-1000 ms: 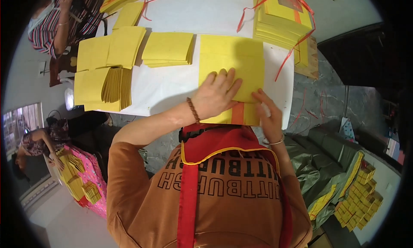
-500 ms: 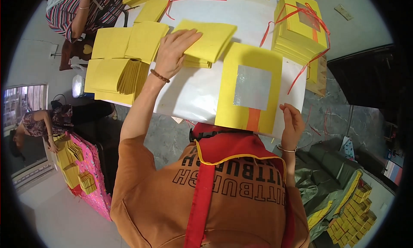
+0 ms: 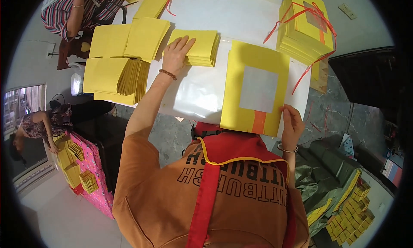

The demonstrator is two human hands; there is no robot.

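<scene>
My left hand (image 3: 175, 54) lies with fingers outstretched on a low pile of folded yellow joss paper (image 3: 204, 43), near the table's middle. In front of my body, at the table's near edge, a yellow joss paper sheet (image 3: 234, 89) lies flat with a silver square and an orange strip; a second yellow edge shows beneath its left side. My right hand (image 3: 293, 122) is at that sheet's right edge, thumb and fingertips bent together at its rim.
More folded yellow piles (image 3: 101, 73) stand on the white-covered table (image 3: 189, 97) at left. A tall yellow stack (image 3: 297, 41) tied with red ribbon stands at far right. One person (image 3: 73, 15) is at far left, another (image 3: 45, 121) beside a pink-covered table (image 3: 92, 175). Yellow bundles (image 3: 350, 211) lie lower right.
The folded piece under my left hand, raised and tilted before, now lies level on the pile. My right fingertips have come to the edge of the silver-squared sheet.
</scene>
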